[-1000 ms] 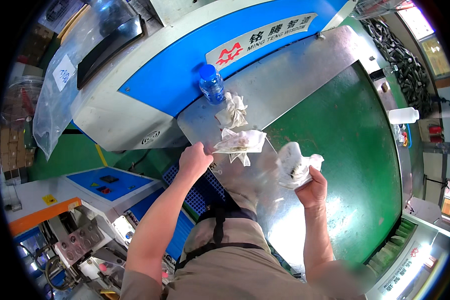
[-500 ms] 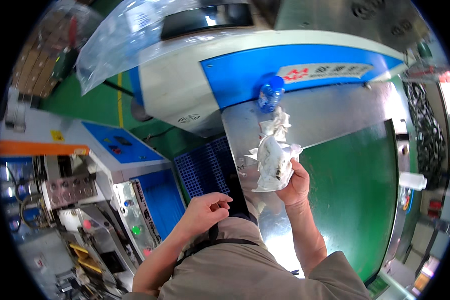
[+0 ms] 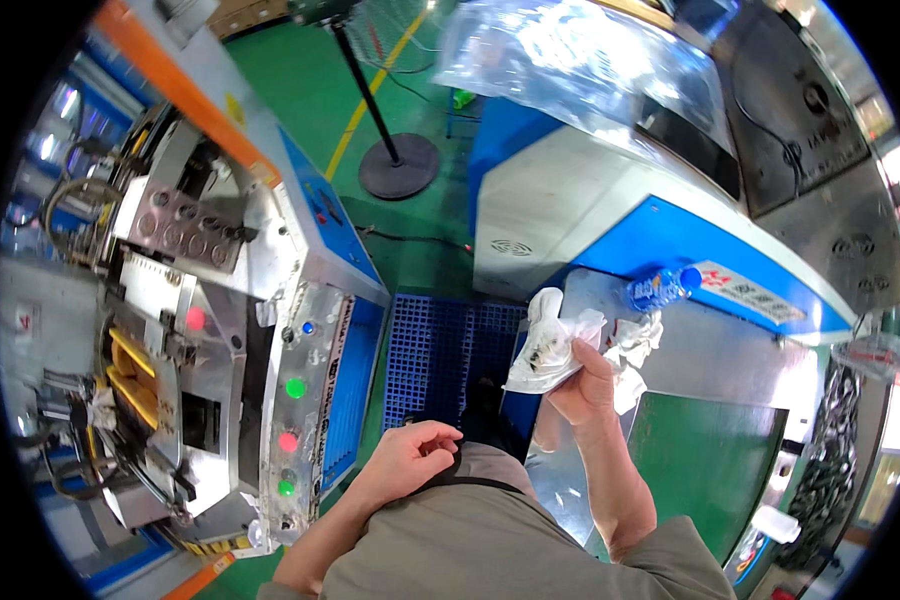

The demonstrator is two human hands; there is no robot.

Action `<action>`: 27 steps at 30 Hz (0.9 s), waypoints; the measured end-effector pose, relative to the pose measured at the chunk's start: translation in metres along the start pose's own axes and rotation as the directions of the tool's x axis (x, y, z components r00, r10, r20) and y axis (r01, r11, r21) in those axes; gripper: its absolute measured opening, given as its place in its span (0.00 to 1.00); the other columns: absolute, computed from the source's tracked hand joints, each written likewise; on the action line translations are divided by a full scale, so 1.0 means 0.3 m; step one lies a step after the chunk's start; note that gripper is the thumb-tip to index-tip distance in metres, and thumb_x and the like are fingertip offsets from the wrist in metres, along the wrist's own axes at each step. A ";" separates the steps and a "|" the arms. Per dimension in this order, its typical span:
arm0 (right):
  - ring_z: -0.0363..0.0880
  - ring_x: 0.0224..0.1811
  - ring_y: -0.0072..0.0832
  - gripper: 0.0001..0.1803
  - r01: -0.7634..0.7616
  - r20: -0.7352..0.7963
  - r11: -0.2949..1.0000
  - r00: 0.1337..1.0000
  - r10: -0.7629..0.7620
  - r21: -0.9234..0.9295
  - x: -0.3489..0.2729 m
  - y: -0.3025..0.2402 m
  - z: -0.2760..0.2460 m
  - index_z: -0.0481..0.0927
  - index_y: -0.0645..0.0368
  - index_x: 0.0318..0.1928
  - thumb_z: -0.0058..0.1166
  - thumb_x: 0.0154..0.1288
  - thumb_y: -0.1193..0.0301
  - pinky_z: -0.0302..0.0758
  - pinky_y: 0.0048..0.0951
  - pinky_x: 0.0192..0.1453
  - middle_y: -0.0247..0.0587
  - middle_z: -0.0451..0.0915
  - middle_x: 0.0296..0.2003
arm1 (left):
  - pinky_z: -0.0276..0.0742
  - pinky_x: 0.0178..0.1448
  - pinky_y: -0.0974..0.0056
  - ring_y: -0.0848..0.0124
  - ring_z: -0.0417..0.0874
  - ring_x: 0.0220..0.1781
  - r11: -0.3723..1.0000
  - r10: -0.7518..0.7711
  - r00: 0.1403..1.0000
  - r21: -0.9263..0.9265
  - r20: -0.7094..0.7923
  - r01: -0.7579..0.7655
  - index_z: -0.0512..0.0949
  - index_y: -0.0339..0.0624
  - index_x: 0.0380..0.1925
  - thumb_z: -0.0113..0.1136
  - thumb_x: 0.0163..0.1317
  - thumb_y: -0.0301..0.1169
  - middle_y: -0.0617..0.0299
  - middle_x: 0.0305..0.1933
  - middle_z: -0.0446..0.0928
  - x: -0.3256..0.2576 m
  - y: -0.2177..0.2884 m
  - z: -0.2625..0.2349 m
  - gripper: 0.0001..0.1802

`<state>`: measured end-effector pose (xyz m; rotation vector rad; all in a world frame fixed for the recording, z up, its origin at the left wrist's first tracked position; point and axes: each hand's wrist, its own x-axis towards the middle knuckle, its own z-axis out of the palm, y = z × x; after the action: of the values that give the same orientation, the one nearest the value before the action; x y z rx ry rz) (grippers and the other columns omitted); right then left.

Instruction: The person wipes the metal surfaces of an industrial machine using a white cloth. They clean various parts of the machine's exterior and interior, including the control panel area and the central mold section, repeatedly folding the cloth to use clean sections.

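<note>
A white rag (image 3: 538, 362) with dark smudges is pinched in my right hand (image 3: 583, 392), thumb on top. It hangs at the left end of a metal worktop (image 3: 705, 345), in front of my waist. More crumpled white rags (image 3: 638, 338) lie on the worktop just beyond that hand. Behind them a clear blue plastic bottle (image 3: 662, 290) with a blue cap leans against the machine front. My left hand (image 3: 410, 462) is held at my waist, fingers loosely curled in, with nothing visible in it.
To my left stands a machine with a button panel (image 3: 295, 420) of green and red buttons. Blue grid mats (image 3: 425, 350) cover the floor between the machines. A round stand base (image 3: 398, 166) is ahead. Plastic sheeting (image 3: 580, 60) drapes over the white and blue machine.
My view has turned left, bringing the button-panel machine further in. The right hand has carried the rag leftward, away from the other crumpled rags. My left hand stays by my waist.
</note>
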<state>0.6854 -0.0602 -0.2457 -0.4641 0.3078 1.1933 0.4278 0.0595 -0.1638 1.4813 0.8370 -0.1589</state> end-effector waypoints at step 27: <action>0.75 0.66 0.43 0.26 -0.233 0.011 0.966 0.972 0.236 -0.114 0.040 0.447 0.262 0.68 0.62 0.65 0.46 0.66 0.76 0.67 0.49 0.74 0.47 0.77 0.61 | 0.71 0.32 0.71 0.76 0.73 0.28 0.841 0.533 0.674 0.236 -0.511 -0.486 0.83 0.37 0.43 0.68 0.49 0.20 0.61 0.39 0.79 -0.074 -0.038 -0.279 0.17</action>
<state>0.5627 0.0279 -0.2075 -0.5204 0.2810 1.4519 0.3725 0.1254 -0.1495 1.8193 0.8374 0.7177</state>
